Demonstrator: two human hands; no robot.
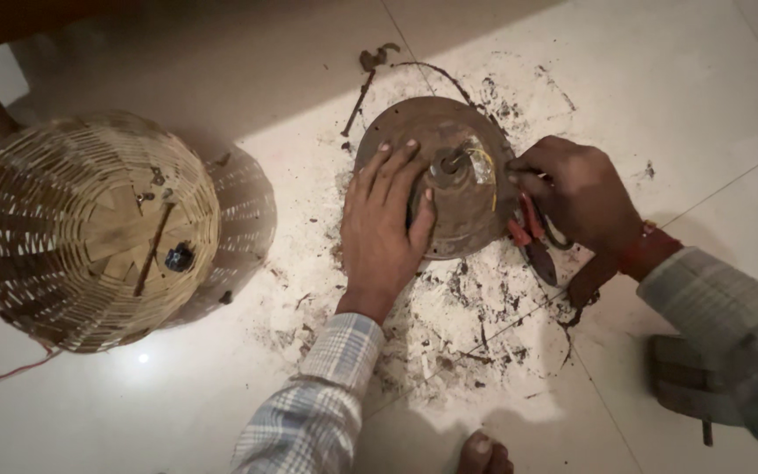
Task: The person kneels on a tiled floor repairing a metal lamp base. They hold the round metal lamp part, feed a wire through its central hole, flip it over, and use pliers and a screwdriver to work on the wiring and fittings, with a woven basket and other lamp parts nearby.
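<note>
A round, rusty brown metal dome [436, 132] lies on the white tiled floor. My left hand [385, 228] lies flat on its near left side, fingers spread and pressing down. My right hand [576, 195] grips red-handled pliers [532, 246] at the dome's right edge, next to a central hub [451, 162] with a shiny patch and thin yellow wires. The pliers' jaws are hidden behind my fingers.
An upturned woven wicker basket [85, 230] with a dark stick and small black part on top sits at left. Dirt and rust debris [467, 325] cover the floor around the dome. A thin metal rod [358, 101] lies beyond it. My toe [482, 452] shows at the bottom.
</note>
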